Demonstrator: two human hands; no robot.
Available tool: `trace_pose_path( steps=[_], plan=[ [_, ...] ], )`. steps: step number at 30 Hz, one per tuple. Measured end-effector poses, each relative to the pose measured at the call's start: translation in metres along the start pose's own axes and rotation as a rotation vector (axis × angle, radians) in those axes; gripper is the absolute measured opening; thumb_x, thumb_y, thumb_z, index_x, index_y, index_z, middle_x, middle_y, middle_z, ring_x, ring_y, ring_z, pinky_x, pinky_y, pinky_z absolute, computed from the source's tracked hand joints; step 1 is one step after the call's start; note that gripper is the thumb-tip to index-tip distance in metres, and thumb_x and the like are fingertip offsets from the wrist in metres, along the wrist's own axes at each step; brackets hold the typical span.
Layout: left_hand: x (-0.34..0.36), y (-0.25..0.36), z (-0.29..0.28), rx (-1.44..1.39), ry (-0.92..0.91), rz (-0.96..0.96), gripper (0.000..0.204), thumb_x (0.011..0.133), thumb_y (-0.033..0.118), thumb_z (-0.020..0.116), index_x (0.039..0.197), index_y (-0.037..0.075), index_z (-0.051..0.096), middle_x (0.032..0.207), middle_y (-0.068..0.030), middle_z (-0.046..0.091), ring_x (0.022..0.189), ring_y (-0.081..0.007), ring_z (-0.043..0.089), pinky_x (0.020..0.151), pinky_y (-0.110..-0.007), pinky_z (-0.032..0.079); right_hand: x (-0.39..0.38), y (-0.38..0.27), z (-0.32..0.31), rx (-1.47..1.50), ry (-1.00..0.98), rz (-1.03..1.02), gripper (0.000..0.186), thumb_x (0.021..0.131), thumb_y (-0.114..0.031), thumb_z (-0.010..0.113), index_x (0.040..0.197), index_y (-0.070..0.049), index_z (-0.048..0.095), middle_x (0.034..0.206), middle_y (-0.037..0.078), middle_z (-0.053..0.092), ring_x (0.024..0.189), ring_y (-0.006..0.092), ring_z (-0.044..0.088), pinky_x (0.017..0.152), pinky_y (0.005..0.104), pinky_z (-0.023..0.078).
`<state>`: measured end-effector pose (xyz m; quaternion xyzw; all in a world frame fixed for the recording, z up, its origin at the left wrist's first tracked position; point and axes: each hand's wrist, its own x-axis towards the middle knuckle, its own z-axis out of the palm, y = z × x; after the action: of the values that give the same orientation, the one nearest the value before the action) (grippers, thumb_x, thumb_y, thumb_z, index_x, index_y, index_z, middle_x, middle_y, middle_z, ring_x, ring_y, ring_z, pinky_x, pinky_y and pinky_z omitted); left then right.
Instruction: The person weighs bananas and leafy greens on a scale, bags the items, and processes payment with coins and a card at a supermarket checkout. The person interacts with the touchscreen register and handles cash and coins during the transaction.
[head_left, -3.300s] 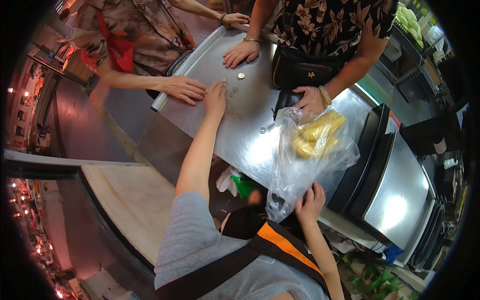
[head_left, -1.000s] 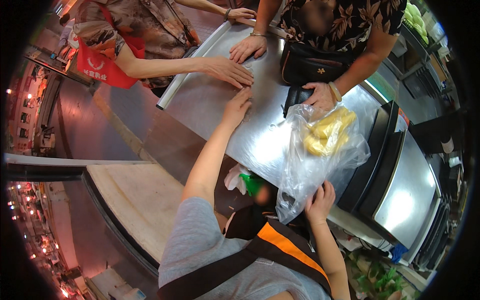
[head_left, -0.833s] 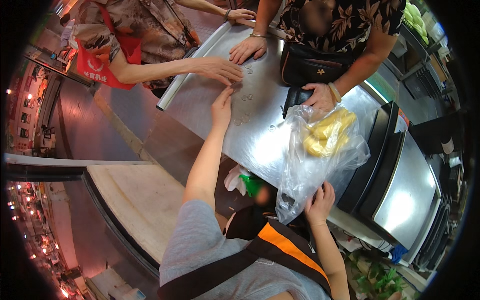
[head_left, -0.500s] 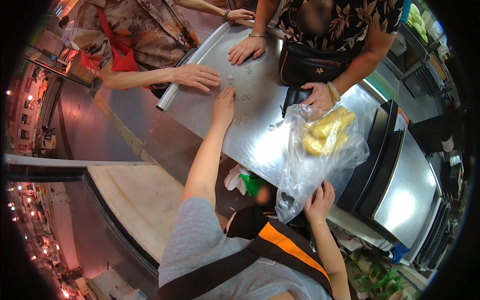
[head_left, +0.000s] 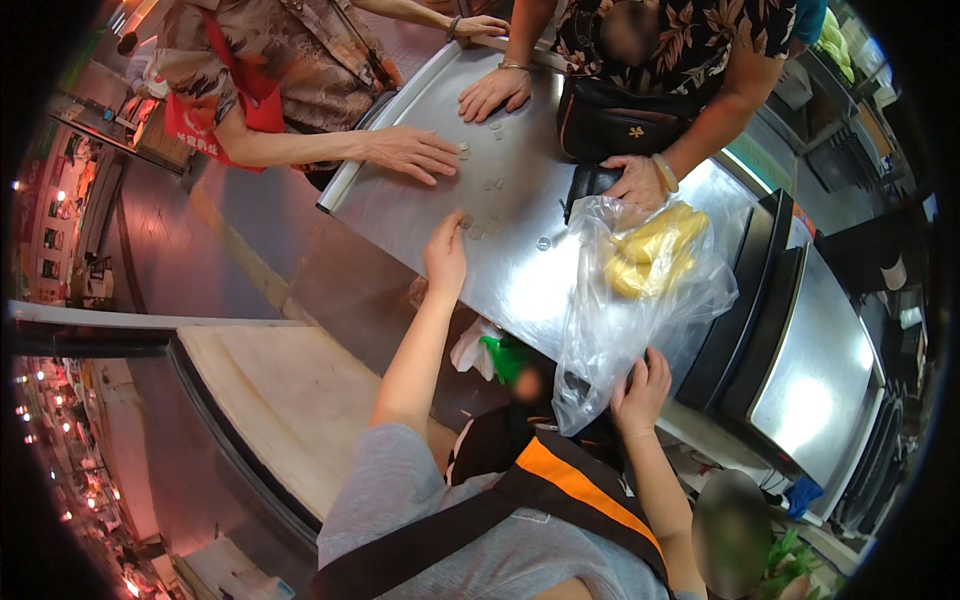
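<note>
My left hand [head_left: 445,255] reaches onto the steel counter [head_left: 380,220], fingers bent together at some scattered coins [head_left: 476,228]; whether it holds one is unclear. A single coin [head_left: 543,243] lies farther right. My right hand [head_left: 641,398], fingers loosely curled and apart, rests at the near edge beside a clear plastic bag [head_left: 590,360] with yellow items [head_left: 655,250] inside. Across the counter one person's hand [head_left: 410,152] lies flat near the upper coins [head_left: 496,131]. Another person's left hand [head_left: 635,182] is on a black wallet [head_left: 588,180], their other hand [head_left: 492,94] flat on the steel.
A black shoulder bag [head_left: 610,130] hangs against the farther customer; a red bag [head_left: 250,100] hangs on the other. Black-sided steel equipment [head_left: 800,360] stands at the right. A pale board [head_left: 250,390] is at lower left, green plastic [head_left: 503,355] under the counter.
My left hand has drawn back toward me, from the upper coins to the lower ones. The left-hand person's hand reached toward the middle, withdrew, and is now slightly farther right again.
</note>
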<state>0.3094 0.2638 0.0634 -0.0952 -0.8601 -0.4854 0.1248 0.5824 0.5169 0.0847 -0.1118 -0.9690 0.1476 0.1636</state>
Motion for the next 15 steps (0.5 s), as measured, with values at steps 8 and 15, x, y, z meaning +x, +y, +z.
trace_pose_path(
  steps=[8, 15],
  plan=[
    [-0.038, 0.015, 0.009, 0.523, -0.359, 0.417, 0.047, 0.081, 0.024, 0.056, 0.122, 0.001, 0.048, 0.131, -0.0187, 0.042, 0.124, -0.0357, 0.035, 0.101, -0.043, 0.03, -0.004, 0.003, 0.005, -0.007, 0.023, -0.002, 0.037, 0.069, -0.012, 0.058, 0.104, -0.003, 0.049, 0.121, 0.02, 0.044, 0.111, 0.0381, 0.041, 0.093, 0.0477, 0.033],
    [-0.085, 0.043, 0.006, 0.531, -0.491, 0.441, 0.055, 0.083, 0.03, 0.055, 0.127, 0.0, 0.041, 0.135, -0.0167, 0.038, 0.127, -0.0326, 0.032, 0.103, -0.044, 0.027, -0.004, 0.0, 0.001, 0.039, 0.041, 0.011, 0.036, 0.07, -0.011, 0.058, 0.104, -0.003, 0.049, 0.12, 0.019, 0.045, 0.111, 0.0375, 0.041, 0.093, 0.046, 0.033]
  ],
)
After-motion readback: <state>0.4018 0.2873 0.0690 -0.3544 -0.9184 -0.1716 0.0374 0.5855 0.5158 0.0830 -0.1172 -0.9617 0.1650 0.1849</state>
